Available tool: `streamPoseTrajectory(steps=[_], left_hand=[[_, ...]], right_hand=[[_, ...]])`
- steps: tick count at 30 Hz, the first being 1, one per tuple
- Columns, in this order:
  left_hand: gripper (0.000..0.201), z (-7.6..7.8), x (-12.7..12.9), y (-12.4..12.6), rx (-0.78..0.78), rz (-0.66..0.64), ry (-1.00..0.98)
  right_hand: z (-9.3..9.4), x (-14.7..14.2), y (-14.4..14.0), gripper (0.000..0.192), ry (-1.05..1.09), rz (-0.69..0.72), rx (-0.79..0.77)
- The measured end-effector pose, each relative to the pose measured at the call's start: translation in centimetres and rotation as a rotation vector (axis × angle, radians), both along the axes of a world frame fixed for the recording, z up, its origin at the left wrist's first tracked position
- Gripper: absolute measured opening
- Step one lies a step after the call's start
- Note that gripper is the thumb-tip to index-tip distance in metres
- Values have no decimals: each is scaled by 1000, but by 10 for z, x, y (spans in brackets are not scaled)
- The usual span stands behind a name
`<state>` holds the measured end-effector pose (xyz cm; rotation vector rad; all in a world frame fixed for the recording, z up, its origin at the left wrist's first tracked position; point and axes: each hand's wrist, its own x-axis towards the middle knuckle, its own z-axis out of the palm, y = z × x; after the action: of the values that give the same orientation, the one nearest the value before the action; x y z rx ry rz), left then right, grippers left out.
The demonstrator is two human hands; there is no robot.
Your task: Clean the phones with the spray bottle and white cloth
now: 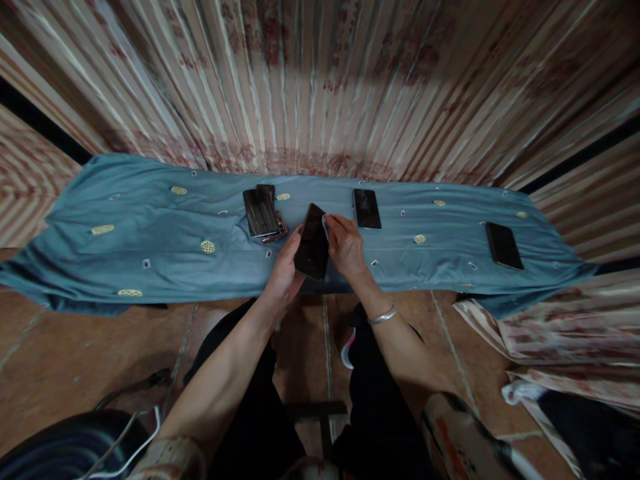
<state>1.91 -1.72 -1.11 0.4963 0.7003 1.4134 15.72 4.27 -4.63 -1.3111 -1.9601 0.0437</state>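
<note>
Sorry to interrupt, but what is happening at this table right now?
A seated person holds a dark phone in the left hand while the right hand presses a small pale cloth to its upper edge. On the blue cloth lie a stack of phones and two single phones.

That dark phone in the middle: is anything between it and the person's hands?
Nothing visible. The left hand grips the dark phone along its left edge, and the right hand is at its right edge, pressing a small pale piece, perhaps a cloth, near the top corner. The phone is held tilted above the blue cloth.
</note>
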Motion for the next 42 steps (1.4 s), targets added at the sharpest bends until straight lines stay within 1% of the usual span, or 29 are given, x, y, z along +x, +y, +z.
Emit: streamPoseTrajectory(steps=[4, 12, 17, 20, 26, 29, 33, 37, 42], left_hand=[[22, 2, -1, 2, -4, 25, -17], [19, 5, -7, 8, -21, 104, -51], [16, 0, -12, 15, -20, 149, -35], [18, -4, -16, 18, -29, 182, -28], [18, -6, -19, 20, -57, 243, -30], [16, -5, -18, 20, -62, 247, -31], [19, -3, -17, 20, -61, 240, -28], [21, -1, -15, 20, -76, 241, -9], [24, 1, -13, 18, -89, 222, 1]], right_hand=[[0, -3, -6, 42, 19, 7, 8], [6, -14, -31, 43, -9, 116, 5], [11, -24, -45, 42, -67, 141, 28], [13, -30, -53, 40, -91, 168, 25], [18, -39, -67, 37, -57, 249, 35], [21, -41, -72, 36, -47, 260, 45], [23, -43, -74, 37, -52, 281, 78], [22, -45, -75, 38, -74, 303, 43], [19, -44, -75, 38, -130, 325, 63]])
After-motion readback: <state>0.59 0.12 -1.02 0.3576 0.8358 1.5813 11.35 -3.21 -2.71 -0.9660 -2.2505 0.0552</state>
